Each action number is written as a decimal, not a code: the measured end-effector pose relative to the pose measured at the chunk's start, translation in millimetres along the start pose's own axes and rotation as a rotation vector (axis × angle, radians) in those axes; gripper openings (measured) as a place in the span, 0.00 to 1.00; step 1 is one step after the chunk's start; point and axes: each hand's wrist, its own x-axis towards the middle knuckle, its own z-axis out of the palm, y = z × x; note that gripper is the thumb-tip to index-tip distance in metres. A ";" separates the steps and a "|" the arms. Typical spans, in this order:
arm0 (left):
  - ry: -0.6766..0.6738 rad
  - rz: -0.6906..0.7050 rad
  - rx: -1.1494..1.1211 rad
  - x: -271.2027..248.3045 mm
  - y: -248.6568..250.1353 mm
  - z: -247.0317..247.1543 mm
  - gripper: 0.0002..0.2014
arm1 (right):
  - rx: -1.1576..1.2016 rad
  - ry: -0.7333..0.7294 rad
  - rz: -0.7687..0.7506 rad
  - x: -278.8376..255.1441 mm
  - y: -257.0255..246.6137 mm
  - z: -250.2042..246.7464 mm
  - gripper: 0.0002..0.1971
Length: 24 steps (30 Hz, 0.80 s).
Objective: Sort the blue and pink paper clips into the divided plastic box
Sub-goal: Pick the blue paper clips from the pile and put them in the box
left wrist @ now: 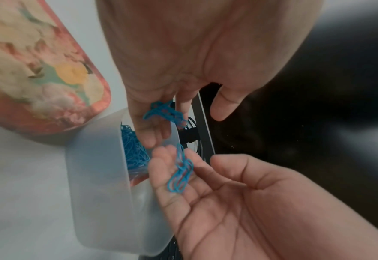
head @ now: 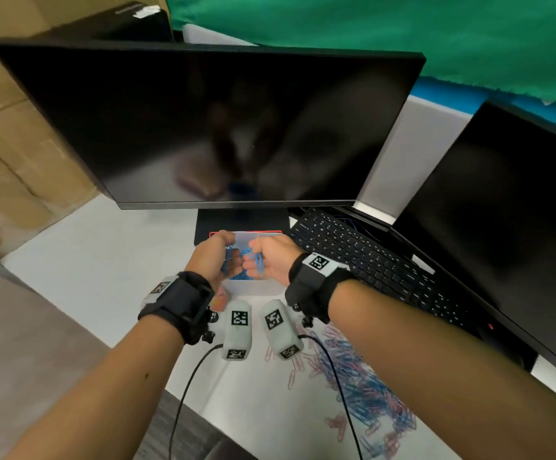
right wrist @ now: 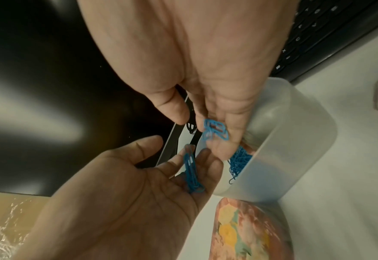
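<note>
Both hands hover over the translucent plastic box (head: 253,284), fingertips nearly meeting. My left hand (head: 215,257) curls its fingers round a tangle of blue paper clips (left wrist: 164,112). The right hand (head: 270,257) holds another small bunch of blue clips (right wrist: 214,130) in its bent fingers. Inside the box (left wrist: 99,176), one compartment holds a heap of blue clips (left wrist: 134,149); a bit of pink shows in the compartment beside it. A mixed pile of blue and pink clips (head: 359,376) lies on the white table under my right forearm.
A red floral lid (left wrist: 38,70) lies just left of the box. A black keyboard (head: 369,260) sits to the right. A dark monitor (head: 220,127) on its stand rises right behind the box, and a second monitor (head: 502,227) stands at the far right. Cardboard (head: 4,144) is on the left.
</note>
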 end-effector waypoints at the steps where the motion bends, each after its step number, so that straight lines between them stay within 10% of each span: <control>1: 0.009 0.003 0.022 2.8 1.4 -0.9 0.05 | 0.015 0.031 -0.008 1.4 -1.3 1.1 0.09; 11: 0.023 0.167 0.372 9.9 -3.4 15.8 0.11 | -0.008 0.184 -0.171 -4.2 10.9 -55.1 0.10; 18: -0.392 0.410 0.770 -8.3 -33.9 72.3 0.17 | -0.286 0.432 -0.140 -32.2 59.1 -140.4 0.11; 24: -0.484 0.529 1.265 0.7 -78.7 113.9 0.12 | -0.394 0.497 -0.096 -59.4 107.6 -176.4 0.09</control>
